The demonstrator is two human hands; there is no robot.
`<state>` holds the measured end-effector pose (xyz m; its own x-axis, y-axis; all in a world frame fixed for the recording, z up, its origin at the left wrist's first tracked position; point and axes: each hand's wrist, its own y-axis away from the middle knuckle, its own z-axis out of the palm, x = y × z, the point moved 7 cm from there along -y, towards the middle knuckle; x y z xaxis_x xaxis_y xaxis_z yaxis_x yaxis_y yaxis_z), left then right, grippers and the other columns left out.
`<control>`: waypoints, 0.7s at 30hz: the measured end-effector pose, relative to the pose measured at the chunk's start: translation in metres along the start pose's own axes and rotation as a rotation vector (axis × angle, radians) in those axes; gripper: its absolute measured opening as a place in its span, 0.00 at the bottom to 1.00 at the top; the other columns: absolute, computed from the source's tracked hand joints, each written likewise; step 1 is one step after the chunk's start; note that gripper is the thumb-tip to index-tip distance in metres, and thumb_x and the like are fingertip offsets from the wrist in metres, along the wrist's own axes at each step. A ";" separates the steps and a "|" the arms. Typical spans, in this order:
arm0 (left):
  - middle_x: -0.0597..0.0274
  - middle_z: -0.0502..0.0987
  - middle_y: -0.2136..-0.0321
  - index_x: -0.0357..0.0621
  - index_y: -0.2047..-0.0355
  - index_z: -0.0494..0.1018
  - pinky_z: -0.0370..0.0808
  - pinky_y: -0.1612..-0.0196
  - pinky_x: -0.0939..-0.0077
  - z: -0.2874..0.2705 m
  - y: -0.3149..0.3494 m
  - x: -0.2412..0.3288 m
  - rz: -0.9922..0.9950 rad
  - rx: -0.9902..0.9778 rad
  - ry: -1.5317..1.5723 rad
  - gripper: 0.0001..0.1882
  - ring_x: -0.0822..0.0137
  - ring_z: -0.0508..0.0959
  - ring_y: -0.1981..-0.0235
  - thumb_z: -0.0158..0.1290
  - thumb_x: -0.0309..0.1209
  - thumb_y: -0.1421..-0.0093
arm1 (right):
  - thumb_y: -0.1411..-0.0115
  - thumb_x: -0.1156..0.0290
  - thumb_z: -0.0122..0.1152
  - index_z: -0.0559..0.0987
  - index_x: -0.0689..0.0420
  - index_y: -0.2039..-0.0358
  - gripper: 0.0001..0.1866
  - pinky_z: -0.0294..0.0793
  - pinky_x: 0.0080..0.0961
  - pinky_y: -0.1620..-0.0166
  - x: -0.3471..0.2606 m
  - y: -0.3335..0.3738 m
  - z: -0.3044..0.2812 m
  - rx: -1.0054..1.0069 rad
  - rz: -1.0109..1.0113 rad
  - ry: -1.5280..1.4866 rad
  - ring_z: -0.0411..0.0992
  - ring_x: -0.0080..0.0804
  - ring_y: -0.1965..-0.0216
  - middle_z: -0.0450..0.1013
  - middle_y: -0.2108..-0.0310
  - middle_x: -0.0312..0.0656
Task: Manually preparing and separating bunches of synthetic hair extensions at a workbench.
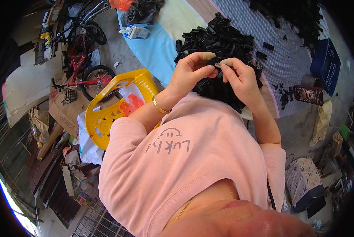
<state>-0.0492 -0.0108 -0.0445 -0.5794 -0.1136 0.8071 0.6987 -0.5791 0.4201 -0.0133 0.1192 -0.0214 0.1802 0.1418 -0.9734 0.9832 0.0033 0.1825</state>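
My left hand (pixel 193 75) and my right hand (pixel 242 79) meet over the near side of a heap of small black plastic parts (pixel 208 39). Both are closed in a pinch, with thumbs and forefingers almost touching. Tan coverings wrap the tips of both forefingers. A tiny dark piece (pixel 218 64) shows between the fingertips, too small to name and partly hidden by them. Against the black heap behind, its outline is hard to separate. The heap rests on a cloth-covered surface (pixel 277 75).
Another black heap (pixel 291 14) lies farther right, near a blue basket (pixel 330 65) and a phone (pixel 308 95). Small black scraps (pixel 284 96) are scattered beside the phone. At left stand a yellow plastic chair (pixel 148 85) and a red bicycle (pixel 77 65). A blue-and-white pack (pixel 136 32) sits at the far left edge.
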 end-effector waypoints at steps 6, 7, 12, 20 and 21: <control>0.58 0.73 0.63 0.33 0.56 0.67 0.74 0.59 0.80 0.004 0.004 0.002 0.144 0.064 -0.132 0.16 0.72 0.75 0.64 0.52 0.19 0.47 | 0.40 0.71 0.49 0.73 0.62 0.69 0.08 0.58 0.11 0.77 0.007 -0.001 0.002 -0.006 0.040 -0.059 0.61 0.13 0.80 0.66 0.83 0.31; 0.61 0.74 0.64 0.33 0.58 0.69 0.73 0.61 0.83 0.003 0.004 0.003 0.170 0.098 -0.137 0.15 0.75 0.74 0.66 0.54 0.19 0.48 | 0.40 0.71 0.49 0.73 0.62 0.69 0.08 0.58 0.11 0.77 0.008 0.000 0.002 -0.010 0.057 -0.048 0.61 0.13 0.81 0.66 0.83 0.31; 0.63 0.73 0.69 0.35 0.66 0.73 0.72 0.66 0.85 0.008 0.005 0.013 0.410 0.121 -0.494 0.10 0.75 0.74 0.68 0.55 0.17 0.51 | 0.41 0.72 0.49 0.73 0.62 0.70 0.07 0.59 0.11 0.77 0.008 0.004 0.004 0.021 0.059 -0.099 0.61 0.13 0.81 0.66 0.84 0.31; 0.59 0.75 0.68 0.40 0.65 0.73 0.71 0.65 0.79 0.013 -0.013 0.033 0.544 0.106 -0.810 0.13 0.67 0.76 0.67 0.55 0.19 0.53 | 0.46 0.69 0.57 0.76 0.61 0.66 0.10 0.66 0.15 0.72 0.026 -0.021 -0.051 -0.098 0.084 0.119 0.65 0.15 0.77 0.70 0.78 0.33; 0.58 0.75 0.67 0.40 0.62 0.72 0.71 0.64 0.78 -0.003 -0.019 0.033 0.472 0.239 -0.754 0.14 0.66 0.76 0.66 0.53 0.19 0.52 | 0.47 0.68 0.59 0.76 0.61 0.65 0.12 0.68 0.16 0.71 0.033 -0.033 -0.072 -0.007 0.074 0.202 0.67 0.17 0.75 0.71 0.76 0.34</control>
<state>-0.0829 -0.0062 -0.0277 0.1559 0.3095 0.9380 0.9100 -0.4144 -0.0145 -0.0424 0.1954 -0.0493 0.2413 0.3375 -0.9099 0.9673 -0.0078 0.2537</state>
